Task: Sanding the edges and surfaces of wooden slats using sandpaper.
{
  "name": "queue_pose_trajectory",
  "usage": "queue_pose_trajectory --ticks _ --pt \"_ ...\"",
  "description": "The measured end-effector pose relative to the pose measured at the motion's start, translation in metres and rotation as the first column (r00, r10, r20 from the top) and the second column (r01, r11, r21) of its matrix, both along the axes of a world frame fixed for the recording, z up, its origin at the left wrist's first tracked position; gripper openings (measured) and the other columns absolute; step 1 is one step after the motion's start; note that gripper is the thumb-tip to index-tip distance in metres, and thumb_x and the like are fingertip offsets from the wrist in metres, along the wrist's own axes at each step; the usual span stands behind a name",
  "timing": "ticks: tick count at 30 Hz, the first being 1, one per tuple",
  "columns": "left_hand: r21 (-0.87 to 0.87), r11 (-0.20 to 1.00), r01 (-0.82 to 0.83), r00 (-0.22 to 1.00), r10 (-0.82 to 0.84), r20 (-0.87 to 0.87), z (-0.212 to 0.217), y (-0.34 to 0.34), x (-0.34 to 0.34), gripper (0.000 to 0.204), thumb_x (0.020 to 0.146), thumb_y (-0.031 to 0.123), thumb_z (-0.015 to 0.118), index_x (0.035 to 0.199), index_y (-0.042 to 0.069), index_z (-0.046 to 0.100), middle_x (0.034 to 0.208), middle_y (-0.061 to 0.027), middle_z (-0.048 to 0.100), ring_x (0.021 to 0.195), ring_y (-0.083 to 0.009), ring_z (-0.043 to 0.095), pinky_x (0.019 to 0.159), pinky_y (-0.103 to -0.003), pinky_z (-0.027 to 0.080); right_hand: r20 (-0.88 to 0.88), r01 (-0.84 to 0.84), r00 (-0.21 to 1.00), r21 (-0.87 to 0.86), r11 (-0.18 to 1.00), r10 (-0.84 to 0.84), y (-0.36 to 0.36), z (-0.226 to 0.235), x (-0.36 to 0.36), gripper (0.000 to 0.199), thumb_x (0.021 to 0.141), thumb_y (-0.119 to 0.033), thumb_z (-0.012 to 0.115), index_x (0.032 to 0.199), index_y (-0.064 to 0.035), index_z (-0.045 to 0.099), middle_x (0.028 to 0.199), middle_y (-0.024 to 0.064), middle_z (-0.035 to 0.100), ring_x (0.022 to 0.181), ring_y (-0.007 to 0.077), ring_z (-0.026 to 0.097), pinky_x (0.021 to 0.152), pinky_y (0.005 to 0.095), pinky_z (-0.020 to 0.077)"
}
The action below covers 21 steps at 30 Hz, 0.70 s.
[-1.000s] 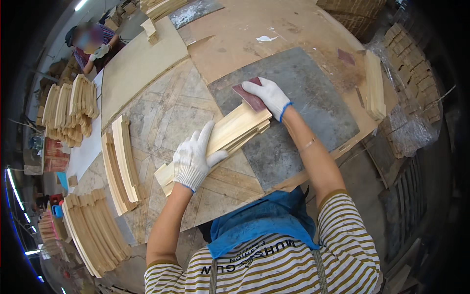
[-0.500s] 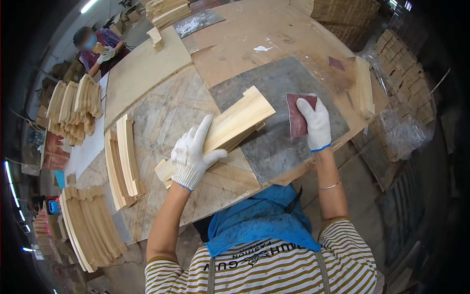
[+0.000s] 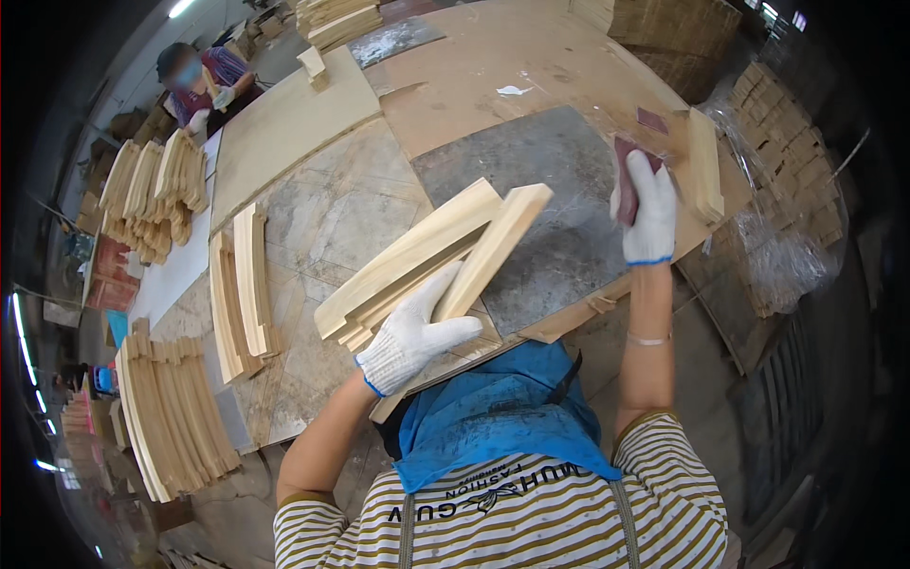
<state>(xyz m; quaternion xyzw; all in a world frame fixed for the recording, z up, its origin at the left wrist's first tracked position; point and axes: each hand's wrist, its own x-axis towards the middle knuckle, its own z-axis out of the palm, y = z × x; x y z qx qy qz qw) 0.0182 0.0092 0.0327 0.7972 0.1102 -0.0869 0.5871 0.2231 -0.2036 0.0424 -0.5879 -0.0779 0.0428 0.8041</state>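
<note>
Pale wood is filling the left hand (image 3: 414, 332), its thumb and fingers holding a slat (image 3: 500, 248) that is pointing to 1 o'clock; other slats (image 3: 409, 258) are lying at 12 o'clock. At 2 o'clock, the right hand (image 3: 651, 211) is gripping bent sandpaper (image 3: 624, 182). The slat is looking light, stiff, perhaps slippery; its long edges near mid-length are offering the surest hold.
</note>
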Motion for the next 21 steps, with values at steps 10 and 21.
queue_pose_trajectory --ticks 10,21 --pt "0.110 0.994 0.014 0.989 -0.029 0.142 0.012 0.013 -0.025 0.071 0.078 0.038 0.070 0.137 0.005 0.046 0.117 -0.0149 0.062 0.107 -0.0228 0.059 0.096 -0.034 0.045 0.523 0.267 0.852 -0.432 0.861 -0.002 0.044 0.005 -0.016 0.017 0.087 -0.021 0.065 0.091 -0.0045 0.067 0.080 0.0058 0.063 0.065 0.0146 0.057 0.057 0.0289 0.0466" --pt "-0.987 0.030 -0.159 0.953 0.267 -0.145 -0.036 -0.019 -0.028 0.051 0.095 0.047 0.048 0.121 0.002 0.046 0.100 -0.0199 0.063 0.067 -0.0260 0.063 0.054 -0.035 0.056 0.039 -0.162 0.983 -0.303 0.939 0.182 0.050 -0.075 0.001 0.054 0.092 -0.032 0.062 0.130 0.0041 0.050 0.123 0.0133 0.054 0.111 0.0208 0.051 0.098 0.0333 0.0380"
